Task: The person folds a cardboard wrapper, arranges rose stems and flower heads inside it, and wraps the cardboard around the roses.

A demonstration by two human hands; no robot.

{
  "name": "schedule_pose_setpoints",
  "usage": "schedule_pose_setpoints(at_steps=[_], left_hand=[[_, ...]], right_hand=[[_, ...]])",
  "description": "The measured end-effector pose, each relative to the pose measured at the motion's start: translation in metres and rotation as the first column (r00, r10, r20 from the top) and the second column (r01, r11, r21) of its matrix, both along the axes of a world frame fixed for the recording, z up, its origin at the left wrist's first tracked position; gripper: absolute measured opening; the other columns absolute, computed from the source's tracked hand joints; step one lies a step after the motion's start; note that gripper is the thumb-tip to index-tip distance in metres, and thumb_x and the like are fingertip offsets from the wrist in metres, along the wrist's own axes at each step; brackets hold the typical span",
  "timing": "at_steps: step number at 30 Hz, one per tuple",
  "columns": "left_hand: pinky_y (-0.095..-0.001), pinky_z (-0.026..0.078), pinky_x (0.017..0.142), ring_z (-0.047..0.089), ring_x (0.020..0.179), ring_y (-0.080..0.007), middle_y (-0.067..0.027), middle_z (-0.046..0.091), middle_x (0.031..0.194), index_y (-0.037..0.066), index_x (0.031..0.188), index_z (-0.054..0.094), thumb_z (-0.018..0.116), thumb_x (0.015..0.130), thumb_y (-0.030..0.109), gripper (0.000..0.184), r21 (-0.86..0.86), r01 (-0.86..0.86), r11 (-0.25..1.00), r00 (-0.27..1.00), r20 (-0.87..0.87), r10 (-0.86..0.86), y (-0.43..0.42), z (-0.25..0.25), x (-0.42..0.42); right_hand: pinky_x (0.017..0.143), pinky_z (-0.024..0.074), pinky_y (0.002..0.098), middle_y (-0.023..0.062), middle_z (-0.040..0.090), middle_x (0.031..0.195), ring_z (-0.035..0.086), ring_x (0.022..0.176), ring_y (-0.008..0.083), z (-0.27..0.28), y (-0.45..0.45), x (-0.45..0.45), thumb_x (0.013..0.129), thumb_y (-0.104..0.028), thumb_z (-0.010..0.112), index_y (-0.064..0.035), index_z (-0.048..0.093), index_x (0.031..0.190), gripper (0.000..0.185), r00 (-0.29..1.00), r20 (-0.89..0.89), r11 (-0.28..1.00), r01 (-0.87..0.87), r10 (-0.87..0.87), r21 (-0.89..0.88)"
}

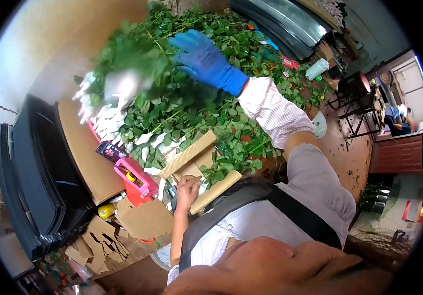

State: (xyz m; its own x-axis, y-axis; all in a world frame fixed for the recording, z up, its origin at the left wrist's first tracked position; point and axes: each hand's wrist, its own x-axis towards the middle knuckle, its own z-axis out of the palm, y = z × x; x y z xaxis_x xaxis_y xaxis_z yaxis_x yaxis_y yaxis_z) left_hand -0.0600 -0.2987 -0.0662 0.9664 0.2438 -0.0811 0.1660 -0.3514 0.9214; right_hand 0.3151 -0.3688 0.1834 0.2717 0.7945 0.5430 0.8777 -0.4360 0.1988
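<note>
A blue glove covers my right hand, its fingers spread above a big heap of green leafy stems; it holds nothing. Lower down, my bare left hand has curled fingers beside a folded cardboard piece. What those fingers hold is too small to make out. A second cardboard strip lies just right of this hand, with leaves between the two pieces. Part of the greenery at the upper left is blurred.
White-sleeved blooms lie left of the leaves, near a phone and a pink holder. Black sheets stand at far left. Yellow tape and cardboard scraps lie below. A white roll is at upper right.
</note>
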Motion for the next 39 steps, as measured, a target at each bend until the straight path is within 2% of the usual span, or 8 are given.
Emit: schedule_pose_setpoints(at_steps=[2, 4, 7, 16, 23, 26, 32, 39], left_hand=[[-0.0336, 0.050, 0.075, 0.062, 0.084, -0.0253, -0.0113, 0.063, 0.096, 0.003, 0.105, 0.074, 0.071, 0.086, 0.007, 0.020, 0.035, 0.007, 0.999, 0.999, 0.033, -0.008, 0.001, -0.004, 0.000], [-0.0343, 0.051, 0.076, 0.063, 0.084, -0.0262, -0.0121, 0.065, 0.098, 0.004, 0.106, 0.074, 0.072, 0.085, 0.009, 0.022, 0.072, 0.018, 0.997, 0.999, 0.031, -0.020, 0.003, -0.005, -0.001], [-0.0321, 0.050, 0.078, 0.062, 0.088, -0.0234, -0.0106, 0.064, 0.100, 0.003, 0.106, 0.075, 0.072, 0.087, 0.009, 0.021, 0.040, 0.017, 0.999, 0.999, -0.047, -0.015, 0.001, -0.001, 0.002], [-0.0330, 0.050, 0.078, 0.062, 0.087, -0.0245, -0.0105, 0.063, 0.098, 0.002, 0.106, 0.074, 0.072, 0.086, 0.009, 0.021, 0.059, 0.003, 0.998, 1.000, -0.017, -0.002, 0.000, 0.000, 0.001], [-0.0333, 0.050, 0.077, 0.065, 0.089, -0.0215, -0.0154, 0.067, 0.109, 0.002, 0.101, 0.073, 0.070, 0.090, 0.018, 0.020, 0.193, -0.050, 0.980, 0.997, 0.074, 0.036, 0.004, -0.045, -0.015], [-0.0306, 0.050, 0.077, 0.063, 0.089, -0.0203, -0.0120, 0.065, 0.102, 0.002, 0.104, 0.074, 0.071, 0.089, 0.012, 0.019, -0.012, -0.004, 1.000, 0.964, -0.265, 0.000, 0.002, 0.005, 0.002], [-0.0317, 0.051, 0.071, 0.062, 0.083, -0.0224, -0.0099, 0.063, 0.097, 0.005, 0.105, 0.075, 0.072, 0.085, 0.006, 0.021, 0.053, -0.030, 0.998, 0.999, -0.012, 0.030, -0.003, 0.009, 0.000], [-0.0345, 0.051, 0.076, 0.063, 0.087, -0.0260, -0.0115, 0.064, 0.096, 0.005, 0.103, 0.076, 0.072, 0.086, 0.009, 0.018, 0.068, 0.000, 0.998, 1.000, 0.024, -0.001, 0.001, 0.006, 0.002]], right_hand=[[0.101, 0.0488, 0.0402, 0.0139, 0.063, 0.121, 0.061, 0.113, 0.0270, -0.009, -0.009, 0.004, 0.080, -0.028, 0.075, -0.0072, 0.066, 0.115, 0.041, 0.989, 0.037, 0.969, -0.145, 0.141, 0.199], [0.086, 0.0528, 0.0354, 0.0087, 0.067, 0.110, 0.063, 0.097, 0.0218, -0.012, -0.017, -0.010, 0.089, -0.019, 0.065, -0.0133, 0.066, 0.115, 0.027, 0.747, -0.477, 0.886, -0.367, 0.463, 0.285], [0.076, 0.0554, 0.0340, -0.0014, 0.065, 0.113, 0.063, 0.089, 0.0184, -0.030, -0.018, -0.046, 0.086, -0.013, 0.062, -0.0258, 0.063, 0.120, 0.036, 0.901, -0.093, 0.901, -0.430, 0.424, -0.062], [0.089, 0.0511, 0.0401, 0.0019, 0.057, 0.096, 0.059, 0.096, 0.0222, -0.007, 0.002, -0.108, 0.085, -0.020, 0.056, -0.0315, 0.061, 0.123, 0.041, 0.854, -0.181, 0.853, -0.510, 0.487, -0.111], [0.066, 0.0497, 0.0386, -0.0031, 0.057, 0.080, 0.060, 0.077, 0.0195, 0.051, 0.021, -0.182, 0.080, -0.022, 0.062, -0.0297, 0.066, 0.103, 0.025, 0.705, -0.035, 0.677, -0.664, 0.708, 0.318], [0.063, 0.0491, 0.0401, -0.0014, 0.062, 0.079, 0.064, 0.078, 0.0228, 0.025, 0.047, -0.159, 0.081, -0.022, 0.063, -0.0279, 0.068, 0.096, 0.018, 0.698, -0.347, 0.764, -0.637, 0.626, 0.098], [0.071, 0.0538, 0.0438, 0.0065, 0.068, 0.093, 0.068, 0.082, 0.0295, -0.102, 0.015, -0.064, 0.087, -0.020, 0.063, -0.0282, 0.062, 0.122, 0.036, 0.930, -0.361, 0.631, -0.240, -0.069, -0.737], [0.089, 0.0527, 0.0451, 0.0093, 0.069, 0.101, 0.067, 0.095, 0.0287, -0.104, 0.009, 0.052, 0.092, -0.026, 0.058, -0.0256, 0.058, 0.130, 0.038, 0.943, -0.326, 0.994, -0.028, 0.063, 0.109]])
